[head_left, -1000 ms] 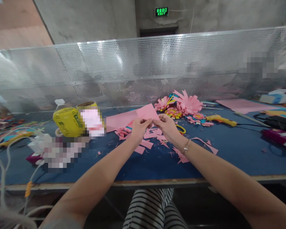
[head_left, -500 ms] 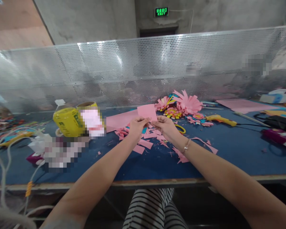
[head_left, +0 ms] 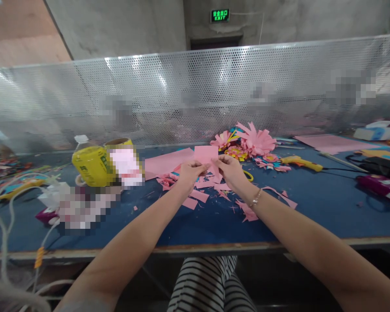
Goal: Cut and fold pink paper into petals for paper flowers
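Two hands on one pink paper square (head_left: 206,153), head view. Left hand (head_left: 190,173): thumb and fingers pinched on its lower edge. Right hand (head_left: 228,170): same pinch, lower right corner. Square is held up over pink scraps (head_left: 199,196) on the blue tabletop (head_left: 195,232); pink paper flower (head_left: 256,145) far right of it, larger pink sheet (head_left: 165,164) just left. Step looks like two-handed shaping or folding; can't tell if it's creased. Next move calls for a light, even grip, edges aligned.
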### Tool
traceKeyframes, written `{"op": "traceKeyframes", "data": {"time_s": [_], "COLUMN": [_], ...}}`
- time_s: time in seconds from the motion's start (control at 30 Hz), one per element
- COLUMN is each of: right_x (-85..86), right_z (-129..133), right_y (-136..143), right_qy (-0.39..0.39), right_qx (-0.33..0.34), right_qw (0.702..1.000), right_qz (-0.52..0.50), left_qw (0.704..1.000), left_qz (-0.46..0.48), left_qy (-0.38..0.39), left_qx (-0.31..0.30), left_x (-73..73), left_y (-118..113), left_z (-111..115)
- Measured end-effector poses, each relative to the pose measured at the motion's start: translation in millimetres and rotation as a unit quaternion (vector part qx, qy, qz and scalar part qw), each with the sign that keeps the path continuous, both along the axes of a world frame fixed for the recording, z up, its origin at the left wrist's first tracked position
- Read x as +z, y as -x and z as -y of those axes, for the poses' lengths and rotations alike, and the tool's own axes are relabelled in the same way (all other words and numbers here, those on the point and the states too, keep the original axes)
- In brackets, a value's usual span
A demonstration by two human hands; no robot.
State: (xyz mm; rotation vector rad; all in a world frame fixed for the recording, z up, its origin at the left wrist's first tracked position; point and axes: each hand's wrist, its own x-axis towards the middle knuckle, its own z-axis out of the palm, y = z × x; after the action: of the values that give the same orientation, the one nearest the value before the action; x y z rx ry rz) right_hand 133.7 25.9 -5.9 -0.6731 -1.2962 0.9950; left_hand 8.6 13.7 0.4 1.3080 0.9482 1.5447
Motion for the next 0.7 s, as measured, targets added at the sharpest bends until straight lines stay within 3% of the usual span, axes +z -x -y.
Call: {"op": "traceKeyframes", "data": {"time_s": [0.17, 0.43, 0.7], "right_x": [-2.5, 0.2, 2.3], "right_z": [-2.6, -1.0, 0.7], "right_y": [-2.3, -2.8, -1.1], "right_qy": [-0.015, 0.0, 0.01], "right_qx": [-0.006, -0.018, 0.016], "right_qw": [1.0, 1.0, 1.0], "right_qz": [0.008, 0.017, 0.005], "left_qw": [0.999, 1.0, 0.998], "left_qz": [0.015, 0.027, 0.053], "left_qy": [0.015, -0.011, 0.004], "left_qx": [-0.026, 0.0, -0.02], "left_x": [-0.5, 0.3, 2.0], "left_y": [0.1, 2.0, 4.5], "left_z": [0.5, 2.0, 2.3]}}
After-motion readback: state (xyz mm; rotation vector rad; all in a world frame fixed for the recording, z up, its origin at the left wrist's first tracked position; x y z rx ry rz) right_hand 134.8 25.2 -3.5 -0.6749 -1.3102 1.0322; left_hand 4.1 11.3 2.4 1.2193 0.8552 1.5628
